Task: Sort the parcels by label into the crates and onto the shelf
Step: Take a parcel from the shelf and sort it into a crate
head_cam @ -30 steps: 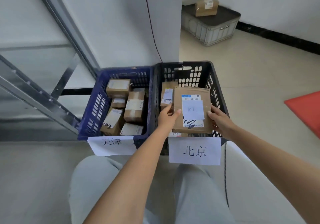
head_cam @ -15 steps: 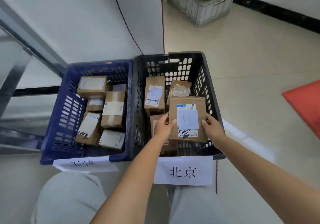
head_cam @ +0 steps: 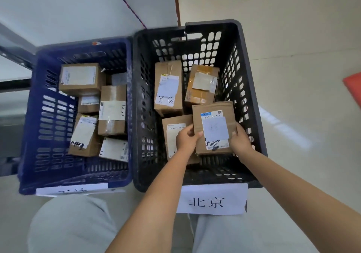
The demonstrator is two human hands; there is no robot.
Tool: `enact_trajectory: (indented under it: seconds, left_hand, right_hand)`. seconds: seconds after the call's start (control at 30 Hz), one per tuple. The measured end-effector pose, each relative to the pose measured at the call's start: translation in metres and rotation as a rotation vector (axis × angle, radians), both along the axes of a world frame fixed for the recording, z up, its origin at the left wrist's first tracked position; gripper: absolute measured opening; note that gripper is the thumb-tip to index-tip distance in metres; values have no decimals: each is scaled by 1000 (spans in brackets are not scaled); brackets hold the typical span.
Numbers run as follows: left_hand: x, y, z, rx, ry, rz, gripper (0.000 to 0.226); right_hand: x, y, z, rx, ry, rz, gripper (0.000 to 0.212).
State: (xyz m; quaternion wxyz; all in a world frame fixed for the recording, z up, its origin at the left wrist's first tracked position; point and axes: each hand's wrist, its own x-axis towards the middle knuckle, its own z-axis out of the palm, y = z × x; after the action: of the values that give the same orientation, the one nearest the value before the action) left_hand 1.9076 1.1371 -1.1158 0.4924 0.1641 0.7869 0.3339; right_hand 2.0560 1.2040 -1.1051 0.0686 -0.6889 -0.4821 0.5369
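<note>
Lowering a labelled parcel [head_cam: 214,127] into the black crate [head_cam: 252,100].
Left hand [head_cam: 186,138] and right hand [head_cam: 241,140] clamp its opposite edges, label upward, probably matching the 北京 sign [head_cam: 212,199].

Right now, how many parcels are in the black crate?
4: two upright at the back, left and right; one front-left; one front-right held by both hands. Others may be hidden underneath.

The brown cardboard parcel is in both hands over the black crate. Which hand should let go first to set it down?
Probably the left hand: it pinches only the brown cardboard parcel's near corner, above another parcel. The right hand cups the other edge and could lower it into the black plastic crate.
</note>
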Motion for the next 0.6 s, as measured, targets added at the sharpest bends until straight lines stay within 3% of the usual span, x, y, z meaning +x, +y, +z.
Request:
enact_trajectory:
  seconds: [0.2,0.37,0.6]
  left_hand:
    - [-1,1,-18,-71,75,-26,38]
    - [-16,-1,-31,-208,222,-20,33]
    - [-9,-13,-57,-236,529,-182,36]
  right_hand:
    - [1,-1,-15,-39,-57,51,52]
    - [-7,3,-44,-279,89,-174,43]
    - [-1,-8,-78,-429,250,-284,45]
